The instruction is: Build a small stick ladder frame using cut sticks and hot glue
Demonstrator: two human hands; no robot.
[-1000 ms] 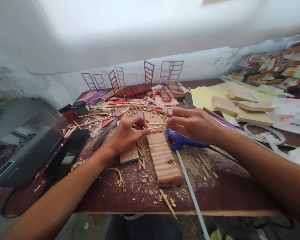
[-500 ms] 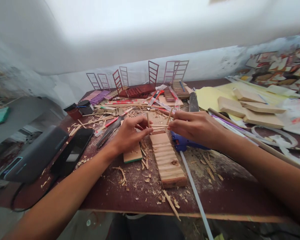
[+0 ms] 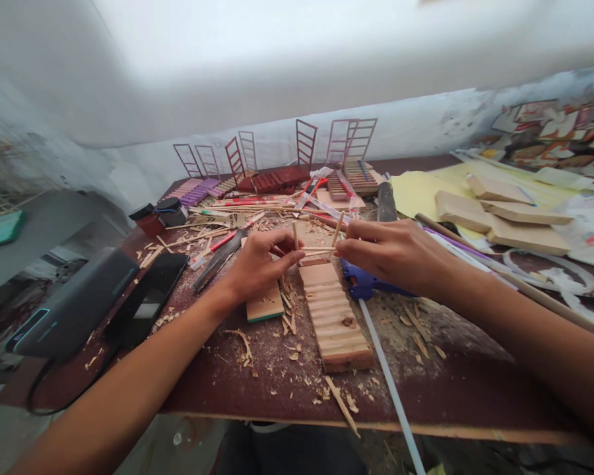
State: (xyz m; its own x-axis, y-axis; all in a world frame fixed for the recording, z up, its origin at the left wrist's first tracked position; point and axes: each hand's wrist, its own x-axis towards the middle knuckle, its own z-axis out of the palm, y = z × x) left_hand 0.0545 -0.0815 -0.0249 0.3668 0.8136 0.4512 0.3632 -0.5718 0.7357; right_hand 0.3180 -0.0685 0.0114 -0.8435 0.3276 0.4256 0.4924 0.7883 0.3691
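Note:
My left hand (image 3: 263, 262) pinches the left upright of a small frame of thin wooden sticks (image 3: 317, 251). My right hand (image 3: 386, 249) grips the same frame by its right upright, thumb and fingers closed. Thin cross sticks run between the two uprights, just above the far end of a ridged wooden block (image 3: 335, 316). Whether the frame touches the block is hard to tell. Under my right hand lies a blue glue gun (image 3: 359, 282) with a long white glue stick (image 3: 393, 389) reaching toward the table's front edge. A green-edged wooden piece (image 3: 264, 307) is below my left hand.
Little ladder-like frames (image 3: 305, 144) stand on ridged bases along the back. At left are a black phone (image 3: 146, 297), a dark device (image 3: 74, 303) and paint jars (image 3: 148, 220). Wooden blocks (image 3: 515, 221) lie on yellow paper at right. Shavings and sticks litter the dark table (image 3: 202, 396).
The whole scene sits slightly further right and the camera has turned a little. Both hands keep the same hold on the stick frame.

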